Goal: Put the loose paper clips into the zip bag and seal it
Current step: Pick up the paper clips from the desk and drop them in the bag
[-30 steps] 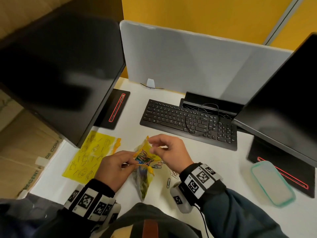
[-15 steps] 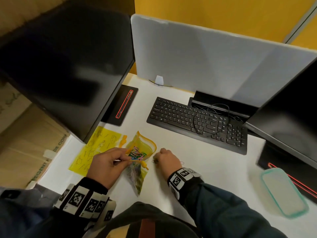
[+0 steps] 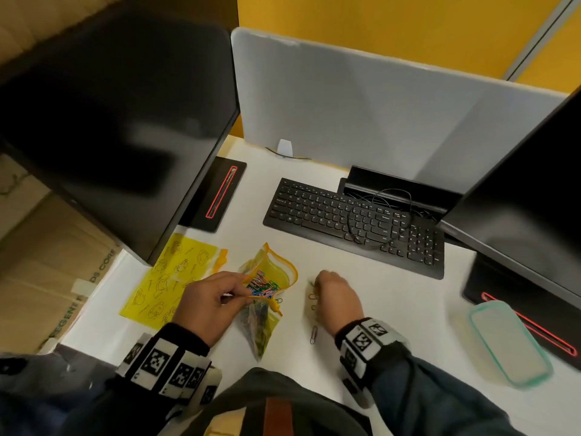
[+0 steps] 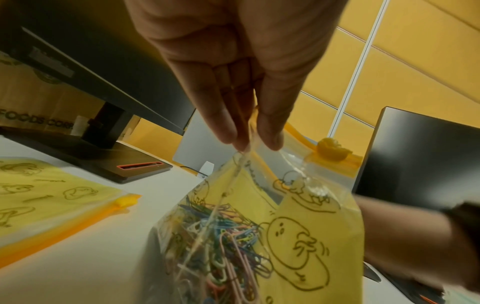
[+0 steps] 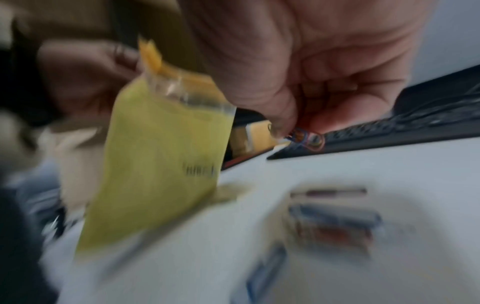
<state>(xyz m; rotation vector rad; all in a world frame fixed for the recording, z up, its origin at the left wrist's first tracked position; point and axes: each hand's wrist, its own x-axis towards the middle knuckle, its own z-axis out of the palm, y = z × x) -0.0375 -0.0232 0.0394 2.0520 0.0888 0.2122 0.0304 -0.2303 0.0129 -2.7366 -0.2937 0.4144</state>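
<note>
A yellow zip bag (image 3: 267, 278) with an orange zip strip stands on the white desk, its mouth gaping and coloured paper clips (image 4: 221, 242) heaped inside. My left hand (image 3: 210, 300) pinches the near edge of its mouth between thumb and fingers (image 4: 249, 133). To the bag's right my right hand (image 3: 336, 297) is down on the desk, fingers curled, pinching a few loose clips (image 5: 306, 137). More loose clips (image 3: 313, 334) lie on the desk beside that hand. The bag's orange slider (image 4: 332, 152) sits at the far end of the zip.
A second yellow zip bag (image 3: 169, 278) lies flat at the left. A black keyboard (image 3: 355, 221) sits behind the hands, with monitors (image 3: 110, 121) on both sides. A teal-rimmed lid (image 3: 509, 341) lies at the right.
My right hand left the bag's mouth and dropped to the desk on the right, closing on loose clips. The left hand keeps its pinch on the bag, which now stands with its mouth open.
</note>
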